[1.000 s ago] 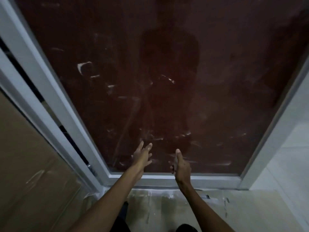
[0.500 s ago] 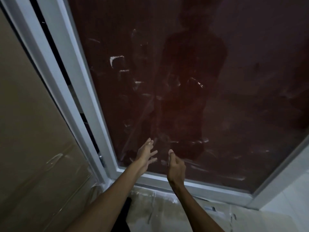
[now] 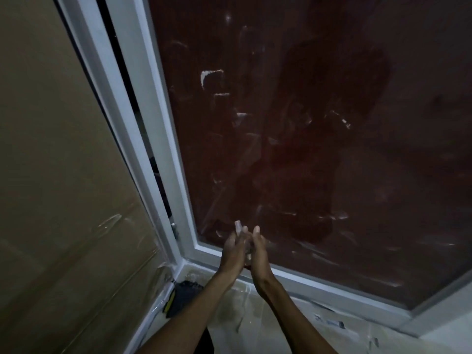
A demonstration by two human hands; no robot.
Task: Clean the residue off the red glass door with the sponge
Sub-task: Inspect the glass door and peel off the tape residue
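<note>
Red glass door [image 3: 319, 154] ahead of us is streaked with white residue [image 3: 210, 75] throughout, so most cleaning remains. Our left hand [image 3: 233, 251] and right hand [image 3: 258, 254] meet palm-to-palm near its bottom-left corner; whether they hold anything, we cannot tell. A dark sponge-like thing [image 3: 182, 296] lies below that corner.

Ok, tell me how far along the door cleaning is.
Little looks done: white residue streaks much of the red glass, from the upper left down to the bottom edge. In hand: the left hand and right hand are together near the door's lower left corner; whether they hold anything is unclear. A dark sponge-like thing lies on the floor. Nearly all the wiping is left.
</note>
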